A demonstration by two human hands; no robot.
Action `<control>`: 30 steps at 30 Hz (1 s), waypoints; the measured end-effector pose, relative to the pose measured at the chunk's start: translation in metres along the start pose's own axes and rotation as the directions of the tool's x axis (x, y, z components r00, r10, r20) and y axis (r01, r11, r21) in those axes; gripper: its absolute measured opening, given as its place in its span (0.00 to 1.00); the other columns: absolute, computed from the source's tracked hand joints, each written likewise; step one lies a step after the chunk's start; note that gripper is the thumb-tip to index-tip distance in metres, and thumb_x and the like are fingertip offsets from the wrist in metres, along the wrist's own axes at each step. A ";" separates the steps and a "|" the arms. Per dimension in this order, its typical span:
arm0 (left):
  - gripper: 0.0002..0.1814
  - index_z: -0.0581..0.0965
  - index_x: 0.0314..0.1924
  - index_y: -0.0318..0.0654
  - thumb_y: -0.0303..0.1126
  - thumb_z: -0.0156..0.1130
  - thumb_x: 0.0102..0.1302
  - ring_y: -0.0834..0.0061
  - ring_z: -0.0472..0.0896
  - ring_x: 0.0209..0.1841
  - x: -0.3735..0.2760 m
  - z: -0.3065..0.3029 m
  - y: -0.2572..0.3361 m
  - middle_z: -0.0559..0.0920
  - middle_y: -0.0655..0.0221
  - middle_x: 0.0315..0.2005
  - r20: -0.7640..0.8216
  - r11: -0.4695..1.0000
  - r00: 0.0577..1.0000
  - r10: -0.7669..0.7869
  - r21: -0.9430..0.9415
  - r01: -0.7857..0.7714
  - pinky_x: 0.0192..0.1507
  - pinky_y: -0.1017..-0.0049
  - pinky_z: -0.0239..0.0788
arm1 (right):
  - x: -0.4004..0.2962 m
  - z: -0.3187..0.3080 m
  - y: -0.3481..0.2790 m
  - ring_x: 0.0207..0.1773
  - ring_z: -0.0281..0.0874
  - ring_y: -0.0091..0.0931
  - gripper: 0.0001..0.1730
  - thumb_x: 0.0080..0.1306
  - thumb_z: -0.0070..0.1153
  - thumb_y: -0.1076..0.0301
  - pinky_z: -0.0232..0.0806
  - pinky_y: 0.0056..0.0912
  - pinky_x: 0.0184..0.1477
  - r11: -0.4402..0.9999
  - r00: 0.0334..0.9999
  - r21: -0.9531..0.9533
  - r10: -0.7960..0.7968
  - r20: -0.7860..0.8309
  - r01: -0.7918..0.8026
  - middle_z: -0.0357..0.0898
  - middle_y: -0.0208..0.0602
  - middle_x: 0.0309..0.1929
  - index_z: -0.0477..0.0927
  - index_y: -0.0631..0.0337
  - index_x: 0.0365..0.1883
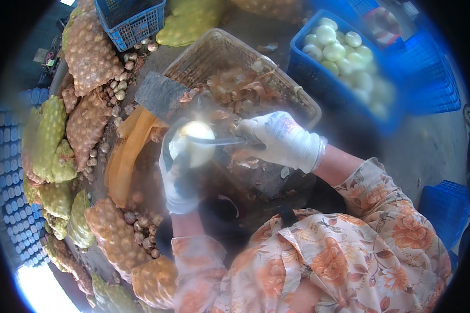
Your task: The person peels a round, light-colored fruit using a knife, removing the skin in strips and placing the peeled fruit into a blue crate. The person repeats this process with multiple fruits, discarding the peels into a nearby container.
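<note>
My left hand (180, 172), in a white knit glove with a grey palm, holds a large pale onion (202, 150), its dry outer skin mostly off. My right hand (278, 137), gloved alike, grips a knife whose curved blade (219, 141) lies across the front of the onion. A haze blurs the picture around the onion, so whether the blade cuts in cannot be told. Beyond both hands stands a worn plastic basket (241, 41) holding loose onion skins (250, 88). A grey board (160, 94) rests over its near left side.
At the upper right, a blue crate (321, 78) is full of peeled onions (337, 51). Mesh sacks of onions (92, 51) line the left side, with loose onions (119, 86) on the floor between them. Another blue crate (135, 33) stands at the top left; stacked blue crates (434, 74) stand far right.
</note>
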State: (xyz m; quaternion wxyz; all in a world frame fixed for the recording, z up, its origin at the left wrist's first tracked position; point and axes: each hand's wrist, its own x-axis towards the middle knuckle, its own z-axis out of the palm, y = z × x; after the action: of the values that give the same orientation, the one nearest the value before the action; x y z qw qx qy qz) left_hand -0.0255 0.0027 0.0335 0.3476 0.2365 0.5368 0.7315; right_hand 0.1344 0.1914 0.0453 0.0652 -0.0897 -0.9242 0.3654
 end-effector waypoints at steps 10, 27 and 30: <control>0.43 0.70 0.68 0.30 0.50 0.75 0.62 0.63 0.79 0.61 0.000 -0.008 -0.004 0.77 0.58 0.60 -0.077 0.995 0.995 0.061 0.090 -0.054 0.60 0.64 0.76 | -0.001 -0.002 -0.001 0.38 0.87 0.39 0.15 0.66 0.65 0.60 0.75 0.45 0.40 0.989 1.000 -0.146 -0.016 0.006 0.016 0.85 0.47 0.33 0.80 0.60 0.43; 0.45 0.70 0.67 0.30 0.38 0.83 0.54 0.73 0.82 0.49 -0.002 0.013 -0.003 0.80 0.61 0.55 0.007 0.991 1.000 -0.021 0.129 0.020 0.49 0.75 0.77 | 0.010 0.019 0.004 0.39 0.88 0.39 0.20 0.68 0.65 0.59 0.76 0.40 0.45 0.929 0.960 0.367 0.061 -0.274 0.045 0.87 0.46 0.36 0.82 0.63 0.52; 0.48 0.70 0.67 0.29 0.44 0.83 0.52 0.70 0.80 0.54 -0.004 0.009 -0.008 0.80 0.60 0.55 0.047 0.952 0.999 0.006 0.306 -0.020 0.56 0.71 0.75 | 0.014 0.019 -0.001 0.43 0.87 0.43 0.18 0.67 0.64 0.60 0.76 0.42 0.46 0.958 0.965 0.283 0.025 -0.261 0.052 0.86 0.50 0.38 0.81 0.60 0.51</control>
State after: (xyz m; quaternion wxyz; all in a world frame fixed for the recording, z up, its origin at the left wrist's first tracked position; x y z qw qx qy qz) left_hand -0.0145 0.0069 0.0286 0.3138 0.3076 0.6343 0.6361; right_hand 0.1176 0.1811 0.0331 0.2016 -0.1205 -0.8452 0.4801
